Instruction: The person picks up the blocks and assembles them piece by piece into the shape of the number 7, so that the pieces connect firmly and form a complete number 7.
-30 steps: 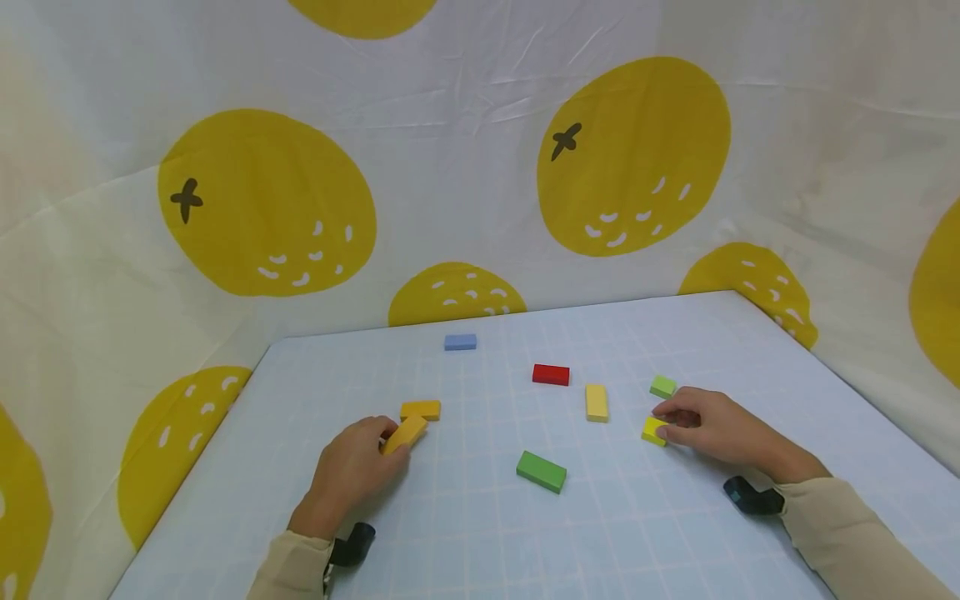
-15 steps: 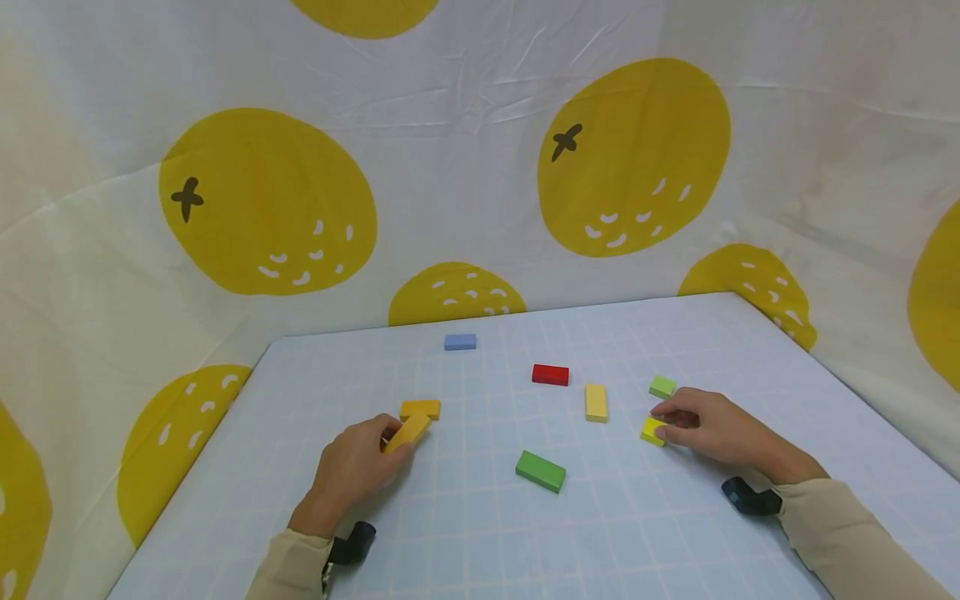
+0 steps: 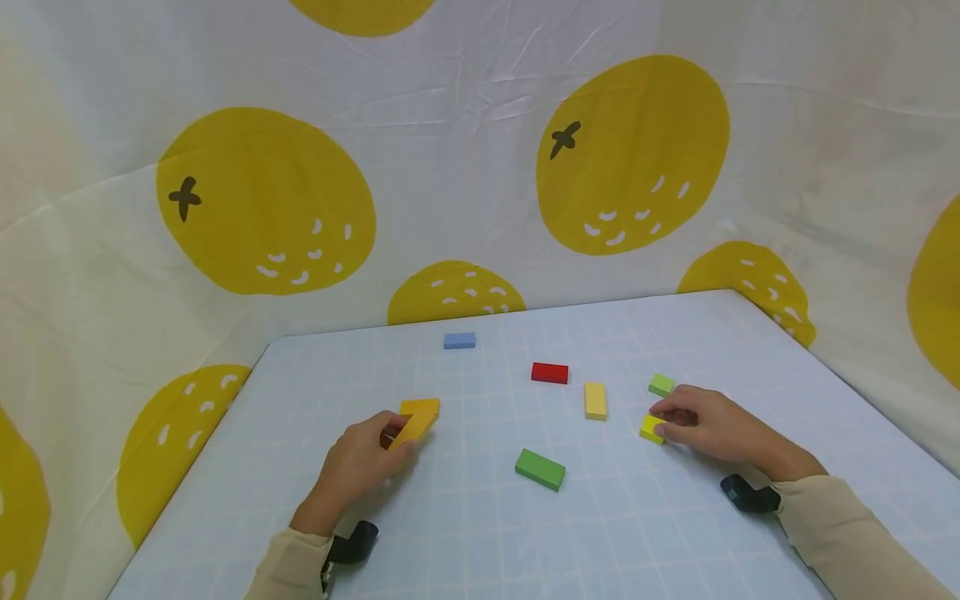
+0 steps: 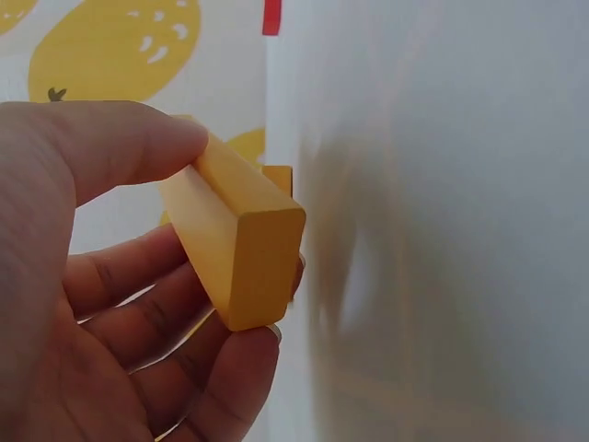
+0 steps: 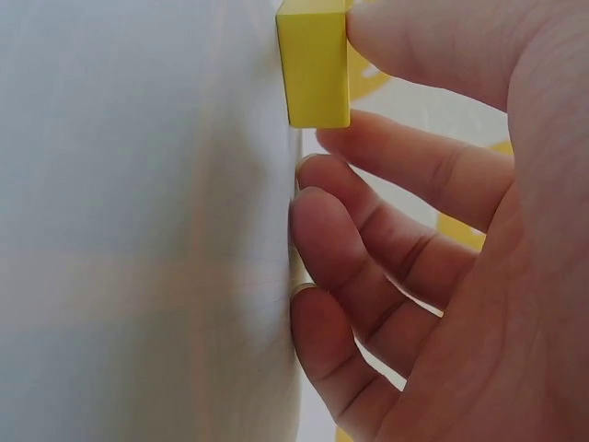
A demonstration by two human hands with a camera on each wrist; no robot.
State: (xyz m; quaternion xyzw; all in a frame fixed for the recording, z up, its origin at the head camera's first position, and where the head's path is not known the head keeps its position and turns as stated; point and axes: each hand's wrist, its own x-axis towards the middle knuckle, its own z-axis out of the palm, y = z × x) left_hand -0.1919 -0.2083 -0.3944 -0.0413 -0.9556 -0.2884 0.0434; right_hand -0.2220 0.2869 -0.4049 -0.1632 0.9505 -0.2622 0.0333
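Observation:
My left hand point(image 3: 358, 467) pinches an orange block point(image 4: 262, 267) between thumb and fingers, slightly off the table and tilted. Just behind it, a second orange block point(image 3: 411, 406) lies flat, partly covered by the held one in the head view. On the right, my right hand point(image 3: 720, 427) holds a small yellow block point(image 5: 317, 69) with thumb and index finger, the other fingers curved beside the tabletop. Beyond that hand lies a light green block point(image 3: 661, 384), close to the knuckles.
Between the hands lie a green block point(image 3: 540, 470), a pale yellow block point(image 3: 595, 402) and a red block point(image 3: 550, 373). Farther back sits a blue block point(image 3: 459, 341). A printed curtain point(image 3: 465, 183) rises behind the checked tabletop point(image 3: 465, 533).
The left hand has shifted the held orange block a little forward and right, so it overlaps more of the block behind. The right hand has hardly moved.

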